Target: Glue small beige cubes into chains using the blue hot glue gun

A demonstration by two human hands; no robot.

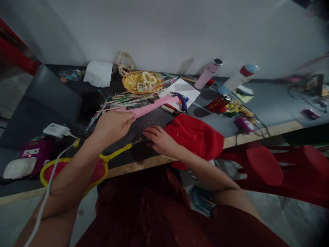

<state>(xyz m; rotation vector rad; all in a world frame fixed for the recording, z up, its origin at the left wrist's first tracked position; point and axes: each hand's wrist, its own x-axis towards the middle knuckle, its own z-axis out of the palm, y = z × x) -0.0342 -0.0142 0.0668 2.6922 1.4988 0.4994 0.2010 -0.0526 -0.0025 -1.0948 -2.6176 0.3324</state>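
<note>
My left hand pinches the near end of a pink paper strip, which stretches away to the right over the dark table. My right hand rests low over the table's front part with its fingers apart and nothing seen in them. Beside it lies a red cloth. Between my hands points the thin end of a yellow-wrapped handle; it belongs to a red, fan-like piece with a yellow rim, partly hidden under my left forearm. A blue glue gun lies on white paper past the strip.
A yellow basket holds cream-coloured strung pieces, with several thin sticks before it. A pink flask and a bottle stand near the wall. A white cable crosses my left arm. Red stools stand at the right.
</note>
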